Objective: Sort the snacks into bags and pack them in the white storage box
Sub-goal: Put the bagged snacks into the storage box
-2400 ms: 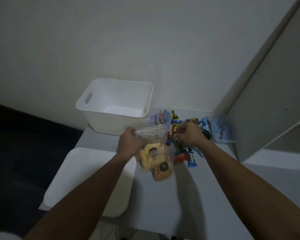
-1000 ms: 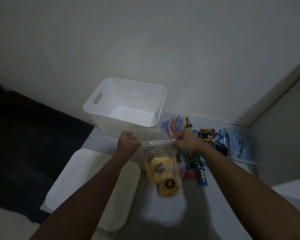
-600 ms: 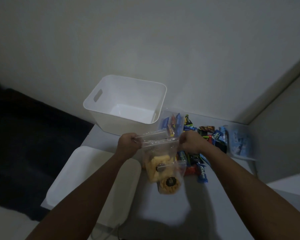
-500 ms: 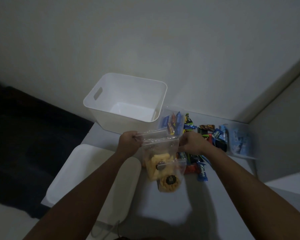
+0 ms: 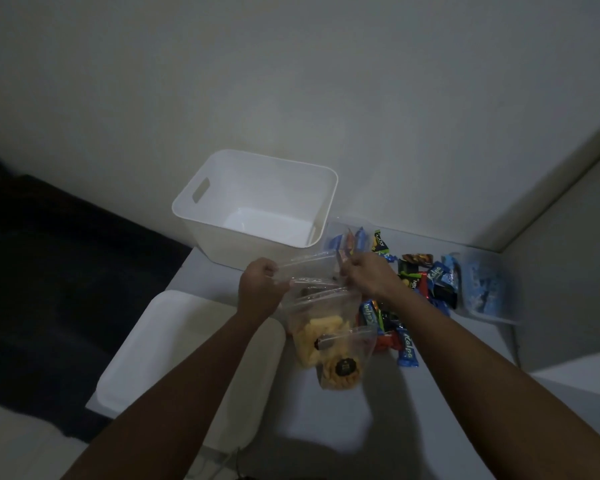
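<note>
A clear zip bag holding yellow snacks lies on the table in front of the white storage box, which stands empty. My left hand pinches the left end of the bag's top edge. My right hand pinches the right end of the same edge. A second clear bag with round biscuits lies just below it. Loose wrapped snacks are piled to the right of my right hand.
The white box lid lies flat at the table's left front. Another clear bag with blue packets sits at the far right by a cabinet panel. A bag with blue and orange sachets leans beside the box.
Both hands stay on the bag's top edge; the right hand has slid slightly along it toward the left. The camera shifted a little.
</note>
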Demonstrator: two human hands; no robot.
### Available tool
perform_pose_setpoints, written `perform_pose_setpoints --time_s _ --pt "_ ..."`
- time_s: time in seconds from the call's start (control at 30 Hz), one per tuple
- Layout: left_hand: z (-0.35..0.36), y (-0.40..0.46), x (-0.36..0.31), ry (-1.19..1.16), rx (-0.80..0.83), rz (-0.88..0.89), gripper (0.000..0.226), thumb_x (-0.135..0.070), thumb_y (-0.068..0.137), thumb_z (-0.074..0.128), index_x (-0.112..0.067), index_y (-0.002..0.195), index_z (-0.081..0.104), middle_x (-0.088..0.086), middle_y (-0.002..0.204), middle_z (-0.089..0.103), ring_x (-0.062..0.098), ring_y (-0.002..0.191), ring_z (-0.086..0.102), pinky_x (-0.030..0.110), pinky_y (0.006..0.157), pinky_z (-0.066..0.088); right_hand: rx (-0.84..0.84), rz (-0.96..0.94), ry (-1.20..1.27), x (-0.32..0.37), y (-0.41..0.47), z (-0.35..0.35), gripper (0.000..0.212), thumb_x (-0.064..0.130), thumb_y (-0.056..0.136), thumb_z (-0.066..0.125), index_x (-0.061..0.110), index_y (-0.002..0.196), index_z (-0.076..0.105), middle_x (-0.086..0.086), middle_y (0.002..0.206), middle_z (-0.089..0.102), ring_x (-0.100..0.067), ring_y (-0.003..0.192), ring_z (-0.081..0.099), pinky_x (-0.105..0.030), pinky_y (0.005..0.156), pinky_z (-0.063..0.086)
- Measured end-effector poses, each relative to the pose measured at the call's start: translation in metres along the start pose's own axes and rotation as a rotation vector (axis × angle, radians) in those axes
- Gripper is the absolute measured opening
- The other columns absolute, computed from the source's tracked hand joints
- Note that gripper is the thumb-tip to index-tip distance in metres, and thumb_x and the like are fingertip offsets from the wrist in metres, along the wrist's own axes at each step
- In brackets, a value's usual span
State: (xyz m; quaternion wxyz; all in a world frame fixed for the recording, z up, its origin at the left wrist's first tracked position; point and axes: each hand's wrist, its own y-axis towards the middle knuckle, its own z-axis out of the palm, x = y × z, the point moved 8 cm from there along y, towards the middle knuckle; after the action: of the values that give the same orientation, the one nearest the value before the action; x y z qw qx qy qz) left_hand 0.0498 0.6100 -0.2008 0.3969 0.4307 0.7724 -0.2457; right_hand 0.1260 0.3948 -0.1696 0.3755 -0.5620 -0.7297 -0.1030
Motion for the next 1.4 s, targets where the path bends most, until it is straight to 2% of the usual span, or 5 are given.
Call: perform_pose_setpoints --time_s 0.3,0.5,0.73,0.9,1.4 --pt "0.003 0.005 0.002 -0.193 0.069 -0.087 0.027 -0.027 0.070 0.068 -0.018 0.095 0.065 0.006 0.090 0.066 0.029 0.082 0.066 0.048 0.078 0.057 0.139 -0.026 -0.139 0.006 0.010 0.016 0.012 0.008 0.082 0.069 0.011 0.092 0.075 0.000 0.086 0.068 -0.016 0.087 0.065 -0.027 0.078 0.050" --pt "-0.016 0.009 -0.028 -0.187 0.001 0.052 0.014 -0.016 0.074 0.077 -0.004 0.080 0.075 0.005 0.062 0.065 0.017 0.058 0.059 0.033 0.070 0.052 0.020 -0.220 -0.266 0.037 0.004 -0.007 0.029 0.008 0.082 0.068 0.027 0.061 0.064 -0.007 0.084 0.070 -0.024 0.090 0.065 -0.030 0.080 0.052" --pt "-0.079 0.020 -0.096 -0.225 -0.015 0.120 0.014 -0.011 0.076 0.077 -0.021 0.067 0.073 -0.007 0.057 0.065 0.006 0.047 0.056 0.024 0.059 0.047 -0.209 -0.373 -0.052 0.098 -0.015 -0.095 0.005 0.013 0.084 0.071 0.015 0.085 0.075 0.007 0.084 0.067 0.000 0.070 0.060 -0.019 0.069 0.049" --pt "-0.137 0.035 -0.154 -0.285 -0.145 0.168 0.003 -0.010 0.078 0.073 -0.012 0.075 0.074 0.007 0.069 0.071 0.015 0.047 0.058 0.023 0.049 0.049 -0.362 -0.445 -0.002 0.142 -0.017 -0.146 0.019 0.004 0.085 0.062 0.019 0.076 0.068 0.004 0.074 0.070 -0.013 0.072 0.067 -0.030 0.070 0.055" --pt "-0.092 0.128 -0.143 -0.261 -0.054 -0.064 0.015 -0.001 0.073 0.067 -0.010 0.061 0.069 0.014 0.073 0.073 0.025 0.055 0.070 0.032 0.057 0.057 -0.332 -0.094 0.207 0.147 0.075 -0.113 0.024 -0.006 0.078 0.057 0.013 0.091 0.060 -0.017 0.077 0.068 -0.023 0.057 0.072 -0.042 0.065 0.062"
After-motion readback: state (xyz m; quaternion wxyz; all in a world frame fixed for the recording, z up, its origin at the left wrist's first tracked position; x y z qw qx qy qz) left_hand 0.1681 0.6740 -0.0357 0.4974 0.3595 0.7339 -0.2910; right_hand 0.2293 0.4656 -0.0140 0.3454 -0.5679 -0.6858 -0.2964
